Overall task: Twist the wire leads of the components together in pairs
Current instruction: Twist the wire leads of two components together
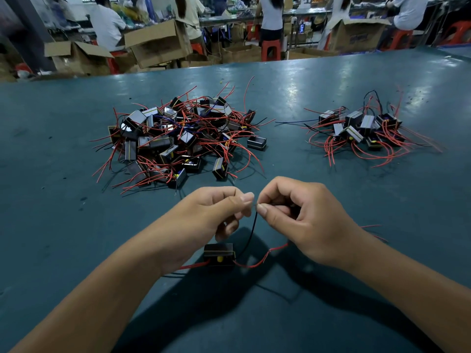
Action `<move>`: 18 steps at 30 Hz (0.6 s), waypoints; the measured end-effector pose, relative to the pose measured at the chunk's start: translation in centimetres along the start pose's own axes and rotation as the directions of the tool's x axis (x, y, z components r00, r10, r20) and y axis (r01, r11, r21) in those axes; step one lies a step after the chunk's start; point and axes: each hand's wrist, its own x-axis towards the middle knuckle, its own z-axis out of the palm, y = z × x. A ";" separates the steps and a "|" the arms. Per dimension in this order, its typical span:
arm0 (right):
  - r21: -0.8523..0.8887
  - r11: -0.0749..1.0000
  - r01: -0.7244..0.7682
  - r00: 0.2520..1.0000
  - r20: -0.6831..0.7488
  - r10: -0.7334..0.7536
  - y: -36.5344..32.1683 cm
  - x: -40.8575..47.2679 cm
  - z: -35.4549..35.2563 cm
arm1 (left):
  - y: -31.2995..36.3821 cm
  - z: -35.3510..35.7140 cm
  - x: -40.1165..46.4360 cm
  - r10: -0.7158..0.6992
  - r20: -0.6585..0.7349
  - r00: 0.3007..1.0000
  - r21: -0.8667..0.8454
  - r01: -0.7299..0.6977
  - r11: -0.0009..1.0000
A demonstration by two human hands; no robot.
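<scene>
A small black component (219, 254) with a yellow part hangs just above the green table, below my hands. A thin black wire lead (252, 226) rises from it to my fingertips. My left hand (216, 212) and my right hand (298, 215) meet thumb to thumb and both pinch the lead's top end. Red leads (260, 262) trail from the component to either side, one running under my right hand. Whether a second lead sits in the pinch is hidden by my fingers.
A large heap of black components with red leads (178, 138) lies at centre left of the table (51, 200). A smaller heap (362, 131) lies at right. Beyond the far edge are cardboard boxes (158, 42), red stools and seated people.
</scene>
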 end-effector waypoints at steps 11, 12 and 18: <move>0.136 0.984 -0.114 0.992 -0.033 0.119 0.3 0.3 -0.1 | -0.6 -0.3 0.3 0.256 -0.102 0.961 0.253 -0.224 0.941; 0.141 0.982 -0.123 0.991 -0.032 0.129 0.3 0.3 -0.1 | -0.6 -0.4 0.3 0.342 -0.107 0.934 0.377 -0.280 0.883; 0.181 0.973 -0.143 0.989 0.000 0.145 0.0 0.3 -0.1 | -0.5 -0.8 0.5 0.672 0.011 0.740 0.739 -0.459 0.493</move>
